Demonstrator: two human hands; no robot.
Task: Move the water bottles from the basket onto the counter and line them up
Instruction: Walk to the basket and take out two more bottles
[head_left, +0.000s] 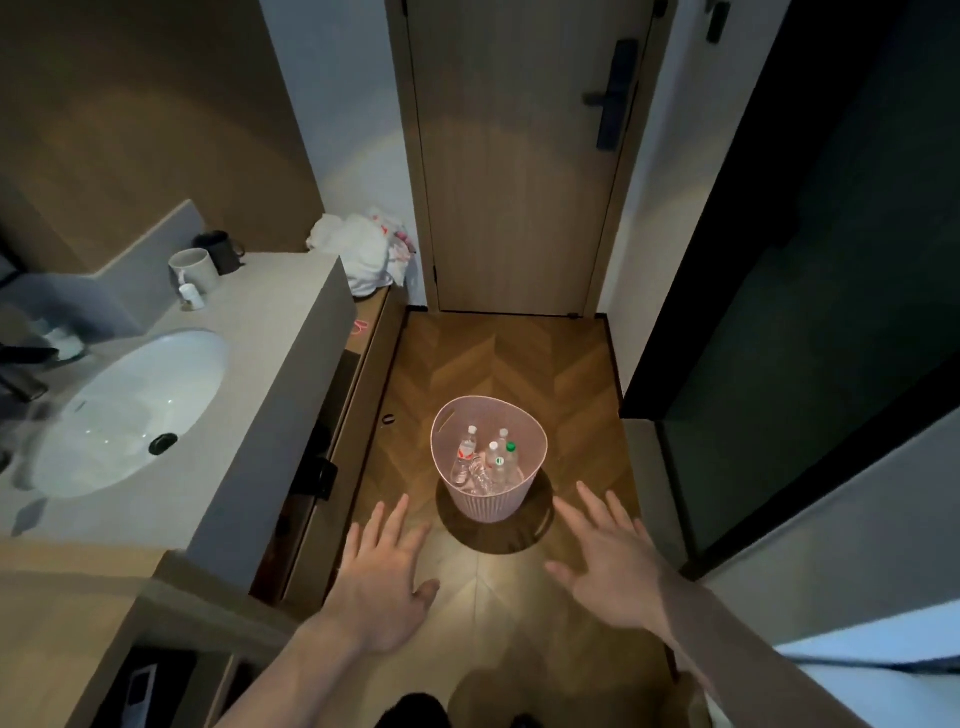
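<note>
1. The counter (270, 312) lies up and to the left of the left hand, well apart from it. No bottle stands on the part in view, so I judge the task is at its very start: the first reach, nothing lifted yet.
2. The sink (130, 410), sunk into that counter, is far left of both hands; only a dark drain plug shows in it. Behind it stand a pale mug (195, 270) and a dark mug (221, 252); what they hold cannot be made out.
3. The left hand (382, 577) is stretched forward with fingers spread and relaxed, grasping nothing, short of the basket.
4. The basket (485, 499) stands on the floor (493, 358) ahead of and between the two hands, touched by neither. It is pale pink and ribbed, with a handle slot in its wall.
5. The water bottles (488, 460) are inside it, several clear ones leaning together: white caps and one green cap show. The exact count is hard to tell.
6. The right hand (608, 561) is likewise flat and released, empty, just right of the basket.
7. The next move, as I judge it, calls for reaching down into the basket and gripping a bottle by the neck or body, then carrying it left to the counter.
</note>
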